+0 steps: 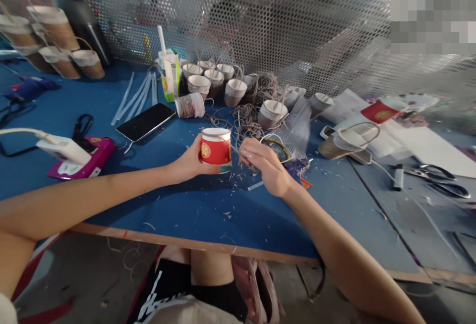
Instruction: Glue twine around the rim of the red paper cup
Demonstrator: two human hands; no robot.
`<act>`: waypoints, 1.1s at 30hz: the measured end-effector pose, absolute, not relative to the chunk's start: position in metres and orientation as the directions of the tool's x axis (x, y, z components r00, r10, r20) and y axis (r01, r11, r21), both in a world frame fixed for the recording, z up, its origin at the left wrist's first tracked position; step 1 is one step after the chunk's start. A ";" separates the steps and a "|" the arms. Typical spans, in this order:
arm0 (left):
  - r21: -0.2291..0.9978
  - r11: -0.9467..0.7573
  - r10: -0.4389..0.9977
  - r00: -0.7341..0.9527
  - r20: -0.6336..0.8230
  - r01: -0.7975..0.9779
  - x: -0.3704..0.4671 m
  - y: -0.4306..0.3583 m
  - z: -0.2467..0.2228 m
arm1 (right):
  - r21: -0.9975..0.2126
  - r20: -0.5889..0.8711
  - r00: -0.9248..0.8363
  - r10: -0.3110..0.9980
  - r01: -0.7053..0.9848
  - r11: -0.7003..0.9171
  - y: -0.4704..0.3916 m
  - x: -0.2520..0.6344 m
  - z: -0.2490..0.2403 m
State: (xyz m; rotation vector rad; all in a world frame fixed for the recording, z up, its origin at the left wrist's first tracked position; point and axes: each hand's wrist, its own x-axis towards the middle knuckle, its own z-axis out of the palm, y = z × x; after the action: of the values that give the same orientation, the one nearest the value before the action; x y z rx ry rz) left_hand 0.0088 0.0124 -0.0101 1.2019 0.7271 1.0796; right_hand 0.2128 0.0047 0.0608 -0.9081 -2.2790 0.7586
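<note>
I see my left hand [189, 163] wrapped around one red paper cup [216, 147], upright at the centre of the blue table [193, 210]. My right hand [266, 168] sits at its 3 o'clock, fingertips pressed together, pinching a thin cord [232, 148] that runs to the cup. At 12 o'clock I count about eight cord-wrapped cups [199, 85] beside a tangle of cord [247, 116]. One phone [146, 121] lies at 10 o'clock, one pair of scissors [441, 180] at 3 o'clock.
</note>
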 end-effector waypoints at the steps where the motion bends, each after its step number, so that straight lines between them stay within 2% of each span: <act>1: 0.965 0.006 0.929 0.358 0.091 -0.262 0.008 0.012 -0.010 | -0.676 0.324 -0.594 0.736 0.399 0.619 0.005 0.215 0.060; 4: 0.968 -0.008 0.926 0.363 0.102 -0.250 0.008 0.012 -0.013 | -0.679 0.334 -0.509 0.793 0.454 0.577 0.003 0.215 0.055; 12: 0.965 -0.021 0.922 0.367 0.120 -0.261 0.009 0.011 -0.012 | -0.844 0.146 -0.386 0.911 0.432 0.318 0.001 0.206 0.043; 14: 0.966 -0.013 0.924 0.365 0.110 -0.258 0.009 0.011 -0.010 | -0.902 0.089 -0.438 0.895 0.346 0.259 0.005 0.211 0.046; 17: 0.966 -0.005 0.924 0.369 0.104 -0.259 0.009 0.011 -0.010 | -0.964 0.037 -0.595 0.803 0.191 0.186 0.008 0.218 0.055; 22: 0.962 -0.006 0.913 0.390 0.116 -0.271 0.008 0.012 -0.012 | -0.953 0.115 -0.693 0.711 0.126 0.276 0.009 0.221 0.060; 28: 0.956 0.001 0.876 0.461 0.140 -0.292 0.004 0.010 -0.012 | -0.943 0.248 -0.531 0.810 0.060 0.328 0.013 0.217 0.049; 33: 0.954 0.024 0.853 0.504 0.137 -0.300 -0.001 0.009 -0.012 | -0.944 0.261 -0.501 0.825 0.047 0.327 0.012 0.215 0.049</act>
State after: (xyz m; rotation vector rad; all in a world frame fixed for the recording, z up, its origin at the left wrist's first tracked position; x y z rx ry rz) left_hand -0.0009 0.0093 -0.0121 1.2403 0.5654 0.9693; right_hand 0.2146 0.0125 0.0490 -0.7759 -1.8067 1.2500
